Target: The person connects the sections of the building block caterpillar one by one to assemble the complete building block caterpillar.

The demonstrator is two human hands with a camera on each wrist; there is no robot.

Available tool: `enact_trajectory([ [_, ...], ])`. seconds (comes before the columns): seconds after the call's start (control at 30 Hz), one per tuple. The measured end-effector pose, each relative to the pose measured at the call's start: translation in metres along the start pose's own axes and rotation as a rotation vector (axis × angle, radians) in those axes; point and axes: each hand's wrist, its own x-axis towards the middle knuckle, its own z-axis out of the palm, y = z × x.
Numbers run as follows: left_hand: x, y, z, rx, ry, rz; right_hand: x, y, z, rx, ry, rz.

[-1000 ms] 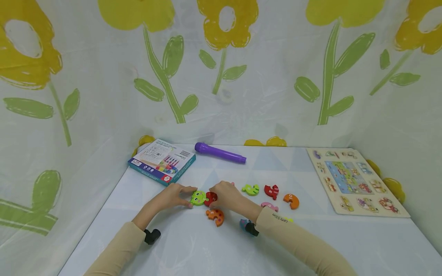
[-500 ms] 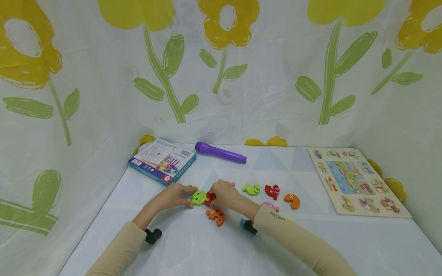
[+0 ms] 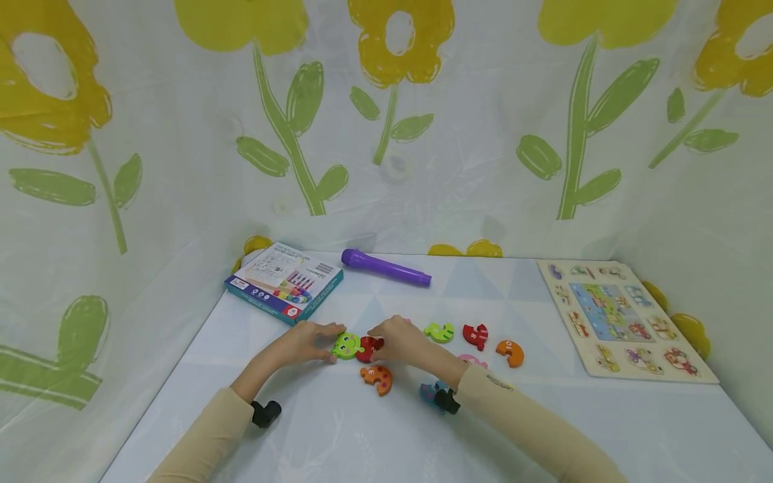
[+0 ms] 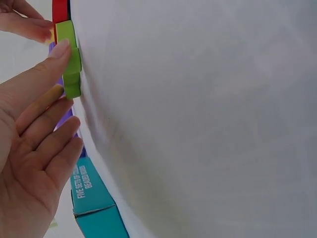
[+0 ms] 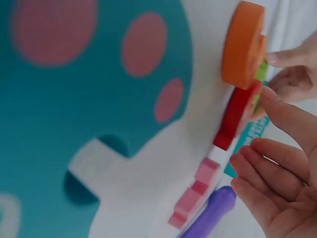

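Green paint marks the smiling face piece [image 3: 346,345], which lies on the surface [image 3: 338,436] between the two hands, its edge meeting the red piece [image 3: 368,349]. As viewed from the room, the left hand [image 3: 300,343] pinches the green one between thumb and forefinger, its other fingers loose. The right hand [image 3: 404,341] grips the red one likewise, thumb at the near edge. The hands are apart from each other.

On present evidence, the step in hand appears to be mating these two. Whether the joint is fully seated cannot be told; fingers cover part of the red one. Recommended practice: treat the green one as the anchor, keep both level, line up tab with notch, and press lightly. Should it bind, a small turn of the red one would likely serve better than force.

Hazards noted: the spotted orange piece [image 3: 378,380] lies just beside the red one, on the person's side, and could be nudged. The black wrist camera [image 3: 447,402] partly hides the blue piece [image 3: 429,393]; that wrist is best held high.
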Motion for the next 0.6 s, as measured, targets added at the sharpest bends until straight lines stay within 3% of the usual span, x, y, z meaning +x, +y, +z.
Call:
enact_trajectory([
  [0.27,-0.002,-0.001,0.003,0.02,0.024,-0.007,-0.024,0.004,-0.015,0.057,0.057,-0.041],
  [0.47,-0.003,0.0,0.004,0.014,0.043,-0.031,-0.038,0.007,-0.012,0.1,-0.007,-0.038],
  [0.6,-0.004,0.001,0.005,0.02,0.048,-0.012,-0.046,0.009,-0.009,0.097,-0.036,-0.092],
])
